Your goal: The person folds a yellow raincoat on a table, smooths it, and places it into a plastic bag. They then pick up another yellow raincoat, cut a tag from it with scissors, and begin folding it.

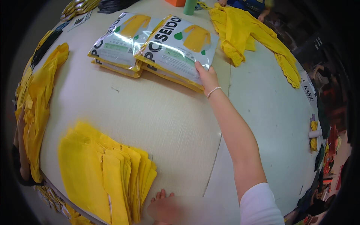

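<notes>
A pale table (165, 116) filled most of the view. A long yellow garment (41, 86) hung along its edge at nine o'clock, and another yellow garment (240, 32) lay spread between one and two o'clock. A stack of folded yellow cloth (82, 161) lay towards eight o'clock, its layers fanned at the right end. At twelve o'clock was the upper package (172, 50), flat, clear-wrapped and printed with a yellow coat, resting tilted on a similar package. Its left edge overlapped the neighbouring package pile (120, 37) at eleven o'clock. A white sleeve (260, 206) covered the right upper arm at five o'clock.

The right hand (207, 78), at one o'clock from the centre, had its thumb on the lower right part of the upper package and the other fingers at the edge, mostly hidden; I could not tell how far they were closed. The left hand (163, 210), at six o'clock, was near the folded stack, its fingertips parted around nothing visible, its palm blurred. A green cylinder (189, 7) stood at twelve o'clock, beyond the packages. A pale beaded bracelet (213, 92) circled the right wrist.
</notes>
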{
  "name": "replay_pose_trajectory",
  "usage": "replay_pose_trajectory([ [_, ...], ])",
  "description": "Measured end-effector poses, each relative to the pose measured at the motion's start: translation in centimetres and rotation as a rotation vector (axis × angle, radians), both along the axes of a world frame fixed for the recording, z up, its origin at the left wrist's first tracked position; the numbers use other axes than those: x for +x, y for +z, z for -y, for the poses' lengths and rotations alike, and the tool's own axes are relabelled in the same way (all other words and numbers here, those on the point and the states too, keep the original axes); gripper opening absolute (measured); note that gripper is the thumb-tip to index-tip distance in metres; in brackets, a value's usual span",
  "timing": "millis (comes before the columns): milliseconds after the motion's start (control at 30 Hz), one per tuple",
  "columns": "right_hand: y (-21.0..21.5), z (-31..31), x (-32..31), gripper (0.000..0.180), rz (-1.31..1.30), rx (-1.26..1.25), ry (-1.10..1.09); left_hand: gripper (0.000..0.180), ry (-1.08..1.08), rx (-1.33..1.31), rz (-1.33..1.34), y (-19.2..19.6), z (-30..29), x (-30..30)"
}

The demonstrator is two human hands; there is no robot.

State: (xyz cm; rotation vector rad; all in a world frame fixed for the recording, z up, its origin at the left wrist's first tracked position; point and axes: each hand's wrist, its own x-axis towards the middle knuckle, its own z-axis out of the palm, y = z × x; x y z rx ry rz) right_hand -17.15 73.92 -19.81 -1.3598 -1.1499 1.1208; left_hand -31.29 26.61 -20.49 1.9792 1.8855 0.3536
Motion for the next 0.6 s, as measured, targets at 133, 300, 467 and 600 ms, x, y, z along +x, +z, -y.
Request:
replay_pose_trajectory([
  [133,2.2,1.7,0.1,0.083,0.138,-0.067,-0.321,0.060,-0.062,-0.040,-0.057,-1.1,0.3,-0.7],
  [300,-0.2,21.8,9.9,0.070,0.272,-0.169,0.110,0.065,-0.007,0.101,0.037,1.3,-0.2,0.7],
  [467,1.8,57.1,19.1,0.023,0.524,-0.239,0.146,0.060,-0.035,0.266,-0.052,-0.7,0.8,0.9],
  [600,2.5,80.2,24.4,0.018,0.525,-0.433,-0.235,0.062,-0.061,0.315,-0.198,-2.7,2.3,3.8],
])
